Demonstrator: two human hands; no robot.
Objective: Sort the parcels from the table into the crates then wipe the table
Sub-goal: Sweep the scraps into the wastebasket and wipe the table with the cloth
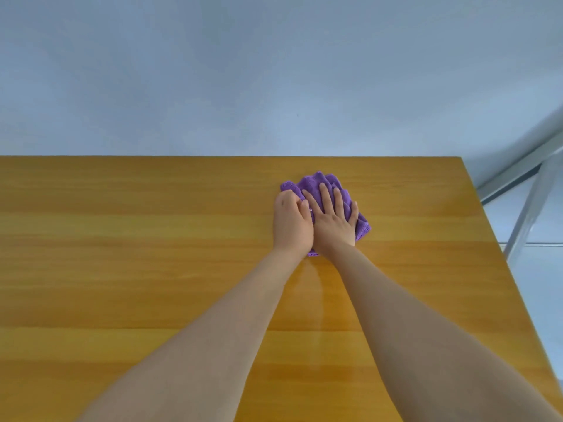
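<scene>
A crumpled purple cloth (313, 181) lies on the orange wooden table (137, 239), toward its far right part. My right hand (333, 219) presses flat on the cloth with straight, spread fingers. My left hand (291, 220) sits right beside it, fingers curled onto the cloth's left edge. Both forearms stretch out over the tabletop. No parcels or crates are in view.
A pale wall (274, 71) stands just behind the table's far edge. The table's right edge runs diagonally down to the lower right. Beyond it are a grey metal frame (524, 214) and light floor. A faint damp streak (316, 287) shows near the forearms.
</scene>
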